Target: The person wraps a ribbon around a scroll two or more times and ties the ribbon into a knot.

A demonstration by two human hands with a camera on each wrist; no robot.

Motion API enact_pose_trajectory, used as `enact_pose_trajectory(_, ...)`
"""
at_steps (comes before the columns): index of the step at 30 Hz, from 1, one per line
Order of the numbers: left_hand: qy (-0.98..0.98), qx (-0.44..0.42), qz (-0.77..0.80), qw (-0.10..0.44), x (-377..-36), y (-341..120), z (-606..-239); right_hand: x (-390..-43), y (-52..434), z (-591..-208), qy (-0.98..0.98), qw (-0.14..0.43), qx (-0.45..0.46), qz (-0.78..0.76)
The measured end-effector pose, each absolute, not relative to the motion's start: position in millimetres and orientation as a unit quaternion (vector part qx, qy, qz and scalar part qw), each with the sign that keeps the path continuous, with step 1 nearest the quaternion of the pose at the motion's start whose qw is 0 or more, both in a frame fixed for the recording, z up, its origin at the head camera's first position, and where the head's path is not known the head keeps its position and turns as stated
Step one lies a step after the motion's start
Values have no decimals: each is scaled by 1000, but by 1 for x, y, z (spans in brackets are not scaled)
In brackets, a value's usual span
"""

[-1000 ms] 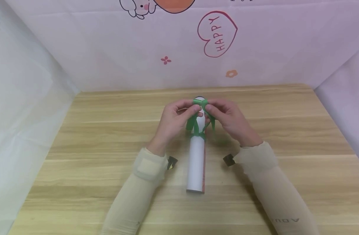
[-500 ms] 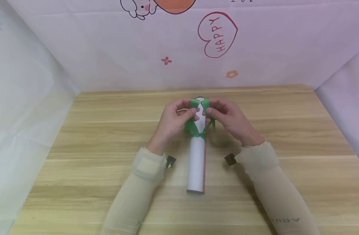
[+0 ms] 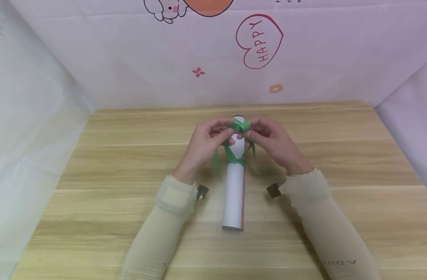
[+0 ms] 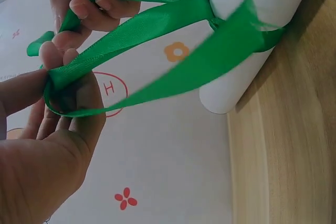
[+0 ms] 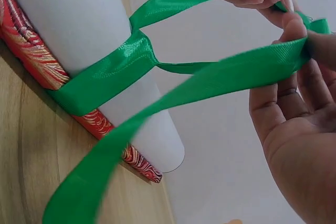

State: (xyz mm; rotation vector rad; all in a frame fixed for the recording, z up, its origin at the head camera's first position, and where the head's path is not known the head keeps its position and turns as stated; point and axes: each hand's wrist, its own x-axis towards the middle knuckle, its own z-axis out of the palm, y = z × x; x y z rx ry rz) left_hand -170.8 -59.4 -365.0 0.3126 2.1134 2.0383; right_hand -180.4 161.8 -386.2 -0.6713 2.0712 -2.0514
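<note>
A white roll (image 3: 233, 194) with a red and gold patterned strip (image 5: 37, 45) along its right side lies lengthwise on the table. Around its middle goes a green satin ribbon (image 5: 105, 80), crossed on top, with both ends rising to the hands. My left hand (image 3: 207, 142) pinches one length between thumb and fingers, and its loose tail hangs down to the left. The other length is pinched by my right hand (image 3: 274, 142), its tail dangling on the right. Between the fingertips, above the roll's far end, the ribbon forms small loops. In the left wrist view, the left hand (image 4: 52, 145) shows the ribbon folded over its fingers.
The wooden table (image 3: 112, 186) spreads out on both sides of the roll. Behind it stands a white backdrop (image 3: 147, 70) with printed drawings, and white sheets hang left and right. Small black wrist cameras (image 3: 274, 190) jut inward from both sleeves.
The ribbon loops at the fingertips first drew apart, then came together again. The left tail has swung out to the left. The roll stays where it was.
</note>
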Motion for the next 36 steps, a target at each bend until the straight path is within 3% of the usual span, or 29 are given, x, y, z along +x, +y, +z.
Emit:
enact_pose_trajectory(8, 730, 96, 671, 87, -174, -59, -367, -178, 159, -380, 724, 110, -214, -647)
enact_pose_trajectory(19, 780, 112, 609, 92, -174, -59, -370, -175, 151, -375, 766, 106, -202, -601)
enact_pose_trajectory(28, 797, 175, 567, 113, -172, -61, -370, -176, 151, -378, 807, 94, -161, -560)
enact_pose_trajectory(36, 762, 137, 619, 132, -173, -58, -373, -176, 148, -381, 811, 90, -155, -557)
